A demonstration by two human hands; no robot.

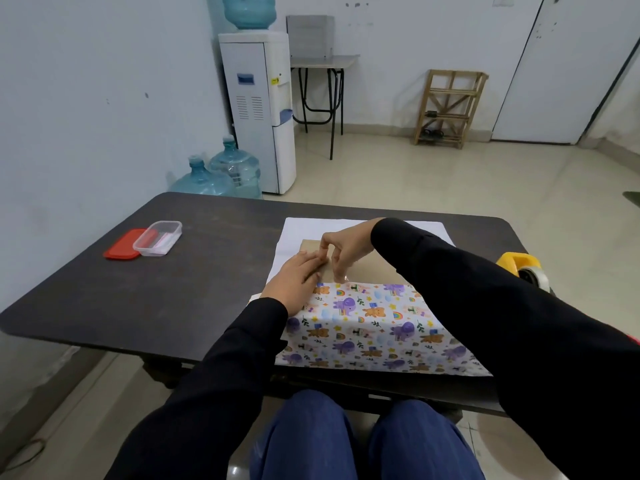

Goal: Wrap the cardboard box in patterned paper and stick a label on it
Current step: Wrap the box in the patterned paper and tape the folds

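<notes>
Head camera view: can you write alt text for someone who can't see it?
A seated person's left hand presses patterned paper onto a cardboard box on a dark table, while the right hand pinches what looks like clear tape at the paper's edge.

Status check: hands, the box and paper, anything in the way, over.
Left hand flat over patterned paper edge on cardboard box. Right hand fingertips down at that edge; hold unclear. Box top part covered, no label seen. Nothing blocking; tape dispenser off right.

The worktop is dark and matt, the cardboard box plain matt brown board, the patterned paper smooth printed sheet with slight sheen, the container clear plastic, its lid red plastic.
</notes>
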